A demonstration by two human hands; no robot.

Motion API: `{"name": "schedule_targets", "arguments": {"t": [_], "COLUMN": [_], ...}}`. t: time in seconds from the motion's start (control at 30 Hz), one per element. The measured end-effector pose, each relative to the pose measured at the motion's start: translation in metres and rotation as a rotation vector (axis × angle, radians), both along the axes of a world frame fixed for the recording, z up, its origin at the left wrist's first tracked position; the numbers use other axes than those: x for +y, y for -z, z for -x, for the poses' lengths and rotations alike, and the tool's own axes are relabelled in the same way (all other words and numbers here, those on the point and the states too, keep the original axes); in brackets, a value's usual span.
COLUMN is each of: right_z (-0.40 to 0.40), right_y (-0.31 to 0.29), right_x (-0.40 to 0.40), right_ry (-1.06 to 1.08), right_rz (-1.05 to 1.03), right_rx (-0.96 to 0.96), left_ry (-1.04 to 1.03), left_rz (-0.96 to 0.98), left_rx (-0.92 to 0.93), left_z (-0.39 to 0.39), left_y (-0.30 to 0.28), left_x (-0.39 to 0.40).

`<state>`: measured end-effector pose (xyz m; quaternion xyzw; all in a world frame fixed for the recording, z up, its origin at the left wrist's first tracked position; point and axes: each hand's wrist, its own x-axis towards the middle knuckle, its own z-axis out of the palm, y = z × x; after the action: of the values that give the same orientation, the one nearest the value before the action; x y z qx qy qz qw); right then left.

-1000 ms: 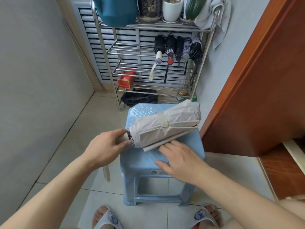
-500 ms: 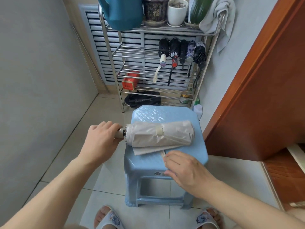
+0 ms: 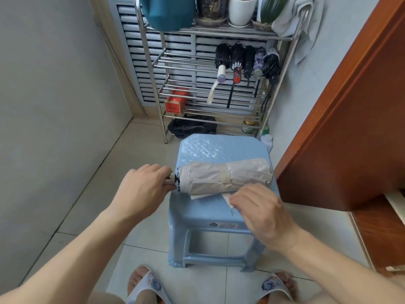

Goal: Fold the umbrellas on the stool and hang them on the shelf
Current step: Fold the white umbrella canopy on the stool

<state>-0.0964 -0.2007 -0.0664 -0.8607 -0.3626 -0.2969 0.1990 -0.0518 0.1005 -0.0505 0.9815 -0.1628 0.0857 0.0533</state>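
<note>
gripping one umbrella (image 3: 223,177), five hung umbrellas (image 3: 246,62)

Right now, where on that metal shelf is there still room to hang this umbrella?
The rail of the shelf is bare to the left of the hanging umbrellas, above the red box. The right end is crowded: five hang side by side up to the right post. The beige umbrella lies on the stool.

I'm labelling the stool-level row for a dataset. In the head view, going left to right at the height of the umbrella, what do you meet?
left hand gripping the handle → beige umbrella lying across the blue stool → right hand at its loose strap → wooden door.
</note>
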Motion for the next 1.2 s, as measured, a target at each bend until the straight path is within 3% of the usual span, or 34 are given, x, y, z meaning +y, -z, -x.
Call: {"name": "schedule_targets", "arguments": {"t": [0.1, 0.33, 0.6, 0.93, 1.2], "right_z": [-0.014, -0.043, -0.049, -0.053, -0.061], "right_y": [-0.006, -0.014, -0.009, -0.015, -0.029], "right_x": [0.0, 0.001, 0.006, 0.016, 0.027], "right_ry": [-0.016, 0.066, 0.137, 0.21, 0.434], "right_rz": [-0.023, -0.207, -0.275, -0.212, -0.215], "right_rx": [0.047, 0.215, 0.421, 0.486, 0.597], "left_ry": [-0.073, -0.015, -0.039, -0.057, -0.056], "left_rz": [0.035, 0.034, 0.1, 0.104, 0.116], "left_rx": [-0.118, -0.311, -0.184, -0.085, -0.089], "left_z": [-0.005, 0.0, -0.005, -0.009, -0.011], "left_y": [0.01, 0.019, 0.031, 0.022, 0.029], "left_x": [0.004, -0.008, -0.003, -0.003, -0.005]}}
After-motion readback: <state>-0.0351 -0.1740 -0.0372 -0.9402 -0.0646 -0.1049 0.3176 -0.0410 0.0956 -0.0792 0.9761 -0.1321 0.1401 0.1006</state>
